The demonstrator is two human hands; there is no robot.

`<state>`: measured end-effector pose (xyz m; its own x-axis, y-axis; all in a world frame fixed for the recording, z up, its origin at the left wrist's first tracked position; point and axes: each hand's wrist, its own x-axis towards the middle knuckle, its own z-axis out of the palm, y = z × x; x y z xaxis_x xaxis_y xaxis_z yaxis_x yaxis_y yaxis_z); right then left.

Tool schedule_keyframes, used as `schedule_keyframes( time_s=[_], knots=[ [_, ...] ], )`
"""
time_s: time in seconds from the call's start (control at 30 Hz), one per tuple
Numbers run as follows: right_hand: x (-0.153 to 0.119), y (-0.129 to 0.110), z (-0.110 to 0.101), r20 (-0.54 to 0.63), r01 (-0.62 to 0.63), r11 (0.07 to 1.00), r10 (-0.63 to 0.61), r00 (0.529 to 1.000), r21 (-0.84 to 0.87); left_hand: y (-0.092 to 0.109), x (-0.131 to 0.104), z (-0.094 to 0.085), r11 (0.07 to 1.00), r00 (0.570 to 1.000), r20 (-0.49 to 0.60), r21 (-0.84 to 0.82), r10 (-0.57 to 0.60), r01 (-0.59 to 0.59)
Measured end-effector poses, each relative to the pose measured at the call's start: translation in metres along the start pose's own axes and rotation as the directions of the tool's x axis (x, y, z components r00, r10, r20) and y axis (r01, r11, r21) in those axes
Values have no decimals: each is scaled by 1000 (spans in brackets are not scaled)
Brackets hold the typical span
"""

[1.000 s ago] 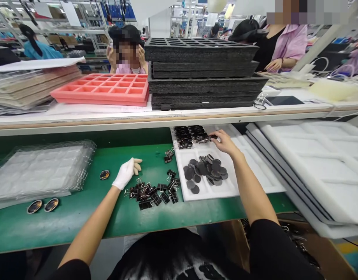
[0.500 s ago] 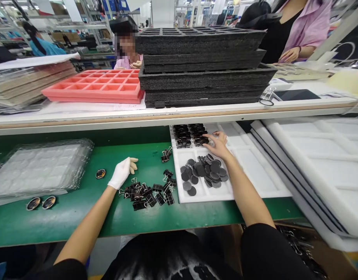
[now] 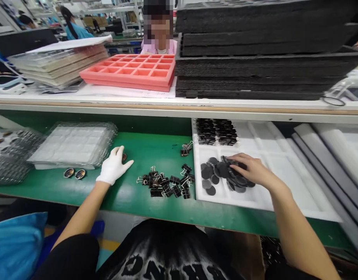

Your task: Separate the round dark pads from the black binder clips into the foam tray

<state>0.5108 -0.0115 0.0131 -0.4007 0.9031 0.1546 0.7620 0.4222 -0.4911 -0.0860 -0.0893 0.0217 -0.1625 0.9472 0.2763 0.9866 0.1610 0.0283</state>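
My left hand (image 3: 113, 165), in a white glove, hangs over the green bench with thumb and fingers apart. Beside its fingertips a small round dark piece with a brownish face (image 3: 124, 157) is partly covered by the glove. My bare right hand (image 3: 250, 168) reaches down to a pile of dark grey discs (image 3: 222, 170) in a white foam tray (image 3: 206, 151). Its fingers are spread, and the tips touch discs at the top of the pile. Rows of black binder clips (image 3: 216, 132) fill the tray's back compartment. Loose binder clips (image 3: 167, 184) lie between my hands.
Two round pieces (image 3: 74, 173) lie near a stack of clear plastic trays (image 3: 75, 142) at left. More white foam trays (image 3: 339, 155) lean at right. On the shelf above are a red grid tray (image 3: 129, 79) and black foam trays (image 3: 255, 74). A person (image 3: 158, 42) sits opposite.
My right hand has gone from the rows of binder clips to the disc pile. My left hand has moved left to the single round piece. The view has turned left.
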Motion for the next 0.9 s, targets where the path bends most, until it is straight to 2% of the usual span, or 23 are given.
schedule_keyframes(
  time_s=[0.07,0.1,0.2,0.3,0.43,0.57,0.67,0.73,0.83,0.9],
  knots=[
    [3,6,2,-29,4,999,-3,1000,42,-1,6,-4,999,989,141,-6,-51,52],
    [5,8,2,-58,-8,998,11,998,64,-1,9,-4,998,982,183,-38,-41,49],
    [10,-5,-2,-191,-49,991,72,979,121,1,19,6,981,977,198,-190,76,-38],
    [19,-47,-4,-293,42,980,17,956,196,13,29,19,940,967,156,-310,200,-144],
    [46,-116,9,-216,228,936,-172,961,268,33,39,22,893,918,186,-362,351,-268],
    [82,-161,42,-80,324,891,-315,946,318,41,45,14,926,892,289,-252,348,-280],
    [111,-187,76,31,325,890,-352,935,321,54,49,17,916,886,267,-246,379,-318],
    [131,-201,99,94,310,910,-347,933,276,67,52,22,920,905,219,-238,364,-312],
    [153,-215,129,92,305,941,-321,943,149,85,55,32,941,940,165,-216,298,-261],
    [162,-216,144,61,324,938,-334,941,125,90,55,36,944,945,154,-213,288,-253]
  ],
)
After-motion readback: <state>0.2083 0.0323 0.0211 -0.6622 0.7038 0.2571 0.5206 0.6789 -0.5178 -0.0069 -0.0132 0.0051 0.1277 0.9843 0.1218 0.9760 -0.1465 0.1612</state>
